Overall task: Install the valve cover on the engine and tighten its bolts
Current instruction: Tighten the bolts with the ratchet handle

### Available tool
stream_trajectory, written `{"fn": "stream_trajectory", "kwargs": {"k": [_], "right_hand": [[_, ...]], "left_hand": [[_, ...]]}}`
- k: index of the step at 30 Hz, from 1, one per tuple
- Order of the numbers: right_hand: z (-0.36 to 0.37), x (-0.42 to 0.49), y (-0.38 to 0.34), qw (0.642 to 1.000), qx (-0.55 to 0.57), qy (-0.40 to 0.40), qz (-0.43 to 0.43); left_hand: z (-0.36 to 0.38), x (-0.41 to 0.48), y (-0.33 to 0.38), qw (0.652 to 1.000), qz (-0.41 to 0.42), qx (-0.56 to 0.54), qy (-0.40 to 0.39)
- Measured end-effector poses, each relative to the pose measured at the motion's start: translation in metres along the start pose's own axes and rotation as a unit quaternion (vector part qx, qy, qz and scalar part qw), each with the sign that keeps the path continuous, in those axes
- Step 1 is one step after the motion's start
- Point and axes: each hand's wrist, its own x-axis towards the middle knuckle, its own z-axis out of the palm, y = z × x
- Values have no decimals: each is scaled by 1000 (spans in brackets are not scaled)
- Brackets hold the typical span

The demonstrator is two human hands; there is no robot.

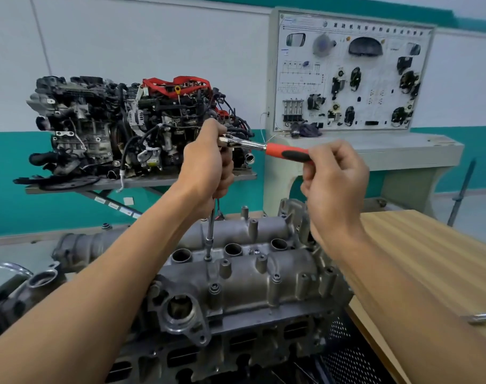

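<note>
Both hands clamped on one ratchet wrench (260, 145), left hand (208, 162) round its head, right hand (334, 184) pinching the handle (287, 153), socket (208, 252) on a bolt (207, 259) of the valve cover (264, 275) atop the engine (236, 350) beside the desk's (430, 259) left edge; likely to slip off under a tilted extension (211, 227).

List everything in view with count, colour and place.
valve cover: one, grey, on the engine, front centre.
engine: one, dark grey, bottom centre.
ratchet: one, chrome, red-black handle, above the cover.
extension bar: one, chrome, upright, socket down on the cover.
display engine: one, black and red, stand, back left.
training board: one, white, back right.
wooden table: one, tan, right.
metal tool: one, silver, table's right edge.
left hand: one, grips the extension bar's top.
right hand: one, grips the ratchet handle.
</note>
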Motion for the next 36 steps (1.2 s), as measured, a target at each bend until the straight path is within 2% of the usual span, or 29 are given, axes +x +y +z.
{"fn": "stream_trajectory", "kwargs": {"k": [2,4,6,8,10,13,16,20,24,36], "right_hand": [[13,-29,-16,991,21,-61,-115],[30,-40,-27,981,13,-99,-169],[35,-31,-32,986,-21,-69,-149],[34,-15,-27,993,-20,-72,-87],[27,-8,-17,995,-7,-96,-37],[18,3,-7,994,-2,-107,-6],[6,21,-9,996,6,-83,9],[-11,36,-9,999,6,-42,23],[-25,41,-7,998,-26,-54,22],[-39,47,-7,998,-42,-40,-5]], "left_hand": [[4,2,3,1000,4,9,16],[-3,2,6,999,7,-6,45],[-17,-4,7,998,8,-47,50],[-33,-10,5,995,11,-89,46],[-34,-17,5,995,22,-87,31],[-15,-20,12,997,50,-62,9],[7,-17,21,997,58,-43,-21],[30,-12,17,998,21,-48,-39],[41,-6,7,997,-2,-64,-37],[57,1,-5,995,-3,-91,-46]]}}
